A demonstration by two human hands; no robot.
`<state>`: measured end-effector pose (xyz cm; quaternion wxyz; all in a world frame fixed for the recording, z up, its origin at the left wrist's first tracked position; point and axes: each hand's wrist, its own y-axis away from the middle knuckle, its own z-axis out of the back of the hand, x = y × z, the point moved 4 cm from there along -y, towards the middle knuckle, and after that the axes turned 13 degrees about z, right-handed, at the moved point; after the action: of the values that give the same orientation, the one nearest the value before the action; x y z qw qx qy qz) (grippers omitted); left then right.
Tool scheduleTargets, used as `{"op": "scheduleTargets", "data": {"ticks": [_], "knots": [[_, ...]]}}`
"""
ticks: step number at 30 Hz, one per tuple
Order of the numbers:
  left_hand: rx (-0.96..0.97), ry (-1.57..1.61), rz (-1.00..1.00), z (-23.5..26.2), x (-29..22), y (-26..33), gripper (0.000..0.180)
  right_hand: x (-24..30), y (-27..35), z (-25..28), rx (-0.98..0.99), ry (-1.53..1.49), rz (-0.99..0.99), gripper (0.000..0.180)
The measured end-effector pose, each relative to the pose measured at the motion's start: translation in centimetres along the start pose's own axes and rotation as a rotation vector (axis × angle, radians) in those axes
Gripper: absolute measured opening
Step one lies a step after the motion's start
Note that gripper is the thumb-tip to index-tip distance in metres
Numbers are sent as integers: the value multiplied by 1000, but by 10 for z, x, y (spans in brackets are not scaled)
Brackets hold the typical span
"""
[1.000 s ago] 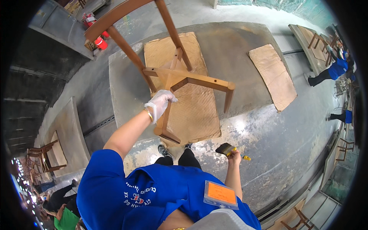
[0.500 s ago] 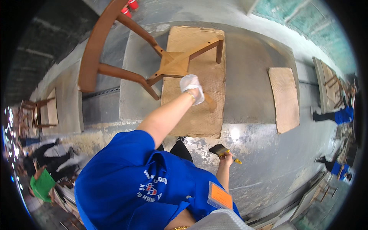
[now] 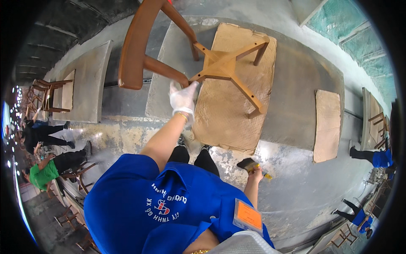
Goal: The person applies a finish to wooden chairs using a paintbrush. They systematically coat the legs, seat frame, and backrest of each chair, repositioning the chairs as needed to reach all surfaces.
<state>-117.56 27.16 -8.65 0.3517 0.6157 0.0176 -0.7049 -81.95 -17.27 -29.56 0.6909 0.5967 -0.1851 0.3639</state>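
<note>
Chair back (image 3: 135, 46): The broad brown rail is jutting past the left edge of the platform (image 3: 304, 84), appearing nearest the camera.
Left hand (image 3: 183, 100): In a thin whitish glove, it is sitting at the lower end of the near back post (image 3: 166, 71), by the platform's left edge. Its fingers are blurring, so whether they are closing around the wood cannot be told. A full wrap close to the joint would probably be steadying the piece better than fingertips.
Chair frame (image 3: 219, 65): The wooden frame, its seat supports forming an X, is occupying the platform's left half, legs pointing down. The two right-hand legs are showing over the cardboard; whether every foot is bearing weight cannot be told. Keeping all the feet inside the sheet's corners would likely be sparing the wood from scuffs.
Cardboard sheet (image 3: 230, 122): Brown and creased, it is lying under part of the frame, its near edge overhanging the platform's near edge. Pulling the frame sideways could be dragging it along, so lifting seems wiser.
Brush (image 3: 248, 164): Wide, with dark bristles and a yellow handle, it is hanging beyond the platform's near edge, bristles facing left. Holding it clear of frame and clothing is sensible.
Right hand (image 3: 255, 174): Bare, it is gripping the brush handle, well apart from the left hand.
</note>
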Motion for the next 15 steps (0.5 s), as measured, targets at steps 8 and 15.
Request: {"op": "scheduleTargets", "data": {"ticks": [8,15], "knots": [[393,-284,-141,7,-28,-25,28,13,14,-32,43,-120,99,33],[385,-551,-271,35,-71,-8,40,90,84,-52,79,-299,337,34]]}}
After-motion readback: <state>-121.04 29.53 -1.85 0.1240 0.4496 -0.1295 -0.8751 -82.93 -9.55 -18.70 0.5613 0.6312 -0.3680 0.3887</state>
